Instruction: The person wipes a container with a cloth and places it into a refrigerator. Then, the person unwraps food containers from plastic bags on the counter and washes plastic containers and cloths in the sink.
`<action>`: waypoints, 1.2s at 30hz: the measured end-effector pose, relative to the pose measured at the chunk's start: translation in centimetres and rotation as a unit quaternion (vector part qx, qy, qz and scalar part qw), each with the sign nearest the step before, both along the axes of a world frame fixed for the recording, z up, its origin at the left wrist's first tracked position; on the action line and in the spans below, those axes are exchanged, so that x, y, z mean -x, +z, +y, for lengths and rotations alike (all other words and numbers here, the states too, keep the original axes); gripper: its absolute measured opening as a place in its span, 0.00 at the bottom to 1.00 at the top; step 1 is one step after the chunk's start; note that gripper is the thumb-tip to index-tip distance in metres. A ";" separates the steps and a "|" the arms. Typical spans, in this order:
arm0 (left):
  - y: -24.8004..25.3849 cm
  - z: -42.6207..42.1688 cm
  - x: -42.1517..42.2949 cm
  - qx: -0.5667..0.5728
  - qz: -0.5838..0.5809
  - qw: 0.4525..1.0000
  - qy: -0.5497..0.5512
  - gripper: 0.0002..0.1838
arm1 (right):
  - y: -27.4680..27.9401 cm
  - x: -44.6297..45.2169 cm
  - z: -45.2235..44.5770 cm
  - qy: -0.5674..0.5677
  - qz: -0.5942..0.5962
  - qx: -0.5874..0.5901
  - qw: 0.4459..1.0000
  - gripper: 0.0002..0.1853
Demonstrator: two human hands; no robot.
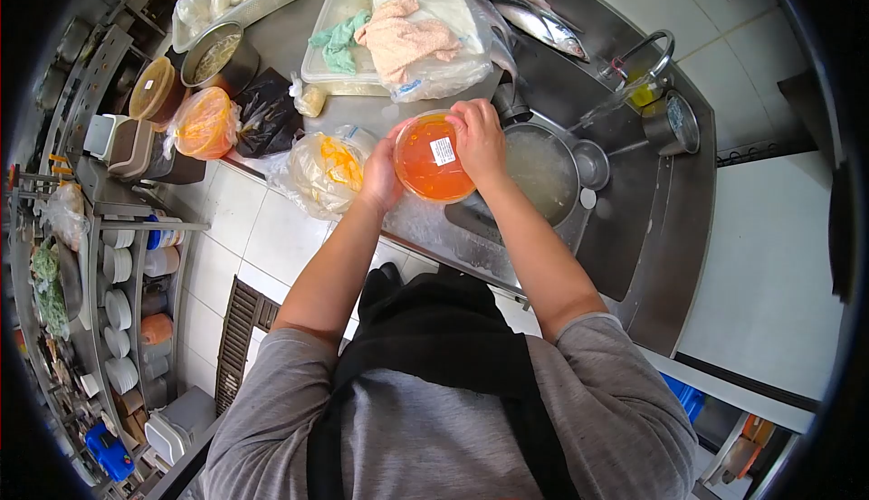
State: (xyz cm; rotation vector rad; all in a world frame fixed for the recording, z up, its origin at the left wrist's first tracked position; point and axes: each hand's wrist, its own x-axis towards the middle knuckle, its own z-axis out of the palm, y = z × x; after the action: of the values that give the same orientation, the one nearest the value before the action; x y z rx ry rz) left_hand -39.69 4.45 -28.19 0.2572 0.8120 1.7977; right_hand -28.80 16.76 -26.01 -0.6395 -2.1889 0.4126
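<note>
A round lidded plastic tub [421,170] with orange-red contents and a white label sits between my two hands, above the front edge of the sink counter. My left hand [384,172] grips its left side. Around the upper right of the rim curl the fingers of my right hand [480,138]. Just left of the tub is a clear plastic bag [317,174] with something yellow-orange inside. To the right, a large metal pot [543,174] of cloudy water stands in the sink, partly behind my right forearm.
Water runs from the tap [665,47] at the right. Whole fish [543,25] lie behind the sink. A pink cloth [403,38] and a green cloth [340,45] rest on a white container. An orange bag [205,124] and black bag [269,120] are at left.
</note>
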 end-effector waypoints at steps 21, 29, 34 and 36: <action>-1.2 -0.6 -5.4 0.116 0.140 0.955 0.235 0.14 | -2.3 -0.3 -1.5 -0.209 -0.046 0.276 0.937 0.11; 0.2 -1.4 -5.9 0.064 0.054 0.968 0.238 0.15 | -1.4 -0.1 -2.2 -0.199 -0.047 0.192 0.960 0.09; -0.3 -1.6 -5.6 -0.014 0.037 0.973 0.229 0.20 | -0.6 -0.1 -2.9 -0.192 0.011 0.122 0.974 0.08; -0.8 -1.8 -5.3 -0.035 0.029 0.975 0.219 0.21 | -0.6 -0.5 -2.9 -0.169 0.062 0.100 0.979 0.07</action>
State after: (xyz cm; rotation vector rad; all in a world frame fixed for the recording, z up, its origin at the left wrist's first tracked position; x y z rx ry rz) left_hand -34.42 2.69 -28.94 0.1857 0.8974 2.2433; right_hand -28.29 13.87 -26.65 -1.0483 -1.8896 0.4801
